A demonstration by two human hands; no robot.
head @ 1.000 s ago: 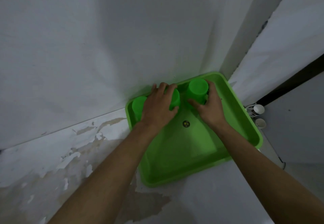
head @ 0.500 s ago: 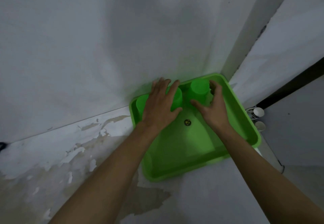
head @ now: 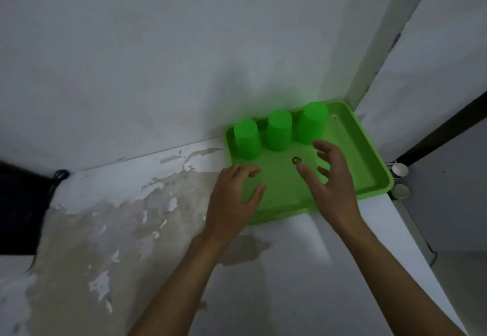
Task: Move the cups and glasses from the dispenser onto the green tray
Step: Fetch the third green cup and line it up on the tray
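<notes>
Three green cups stand upside down in a row along the far side of the green tray (head: 366,167): a left cup (head: 247,139), a middle cup (head: 278,130) and a right cup (head: 311,122). My left hand (head: 233,198) hovers over the tray's near left part, fingers spread, holding nothing. My right hand (head: 333,185) is over the tray's near middle, fingers apart and empty. Both hands are clear of the cups. A small dark round mark (head: 297,160) sits on the tray floor between the hands.
The tray lies on a white counter (head: 131,230) with peeling paint, pushed into a wall corner. Two small white cylinders (head: 399,171) stand past the tray's right edge. A dark object (head: 18,204) lies at the far left.
Both hands have let go of the middle and right cups and pulled back toward me. The cups now stand free on the tray. The view has shifted, showing more counter on the left.
</notes>
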